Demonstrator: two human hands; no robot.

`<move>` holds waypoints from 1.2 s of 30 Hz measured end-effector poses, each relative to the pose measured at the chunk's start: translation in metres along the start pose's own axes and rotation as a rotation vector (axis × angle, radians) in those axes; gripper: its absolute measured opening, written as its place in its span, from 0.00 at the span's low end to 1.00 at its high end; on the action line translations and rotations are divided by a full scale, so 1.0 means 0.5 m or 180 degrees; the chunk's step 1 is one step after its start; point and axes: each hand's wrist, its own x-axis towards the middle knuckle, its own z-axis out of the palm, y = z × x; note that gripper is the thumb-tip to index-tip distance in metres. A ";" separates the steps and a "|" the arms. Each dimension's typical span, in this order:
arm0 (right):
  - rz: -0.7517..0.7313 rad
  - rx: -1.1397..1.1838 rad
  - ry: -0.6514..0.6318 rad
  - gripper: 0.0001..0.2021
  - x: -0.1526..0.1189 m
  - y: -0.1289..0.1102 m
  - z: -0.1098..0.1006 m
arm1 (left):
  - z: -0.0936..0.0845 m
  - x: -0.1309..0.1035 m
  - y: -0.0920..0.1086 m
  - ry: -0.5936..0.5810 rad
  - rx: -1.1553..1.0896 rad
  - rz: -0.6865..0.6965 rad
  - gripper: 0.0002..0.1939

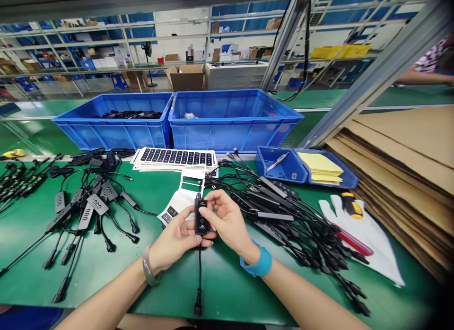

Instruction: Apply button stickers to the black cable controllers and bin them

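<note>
The left hand point(172, 241) grips the black controller point(200, 227) by its left edge, nearer the wearer than the label stack point(175, 157), long axis toward that stack. The right hand point(229, 222) closes on its right side, thumb on its face.

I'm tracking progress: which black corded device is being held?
The device in the left hand, with the right hand touching its face; the other devices lie heaped on either side.
</note>
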 end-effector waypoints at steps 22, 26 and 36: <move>0.0124 -0.0013 -0.0033 0.11 -0.003 -0.001 0.001 | -0.005 0.002 -0.002 -0.0050 0.0081 0.0005 0.35; 0.0104 -0.0031 -0.0025 0.11 -0.004 0.000 0.001 | -0.004 0.000 0.000 -0.0065 0.0096 -0.0012 0.34; 0.0137 0.0010 -0.0051 0.10 -0.004 -0.003 0.002 | 0.000 -0.002 0.001 -0.0070 0.0001 0.0035 0.33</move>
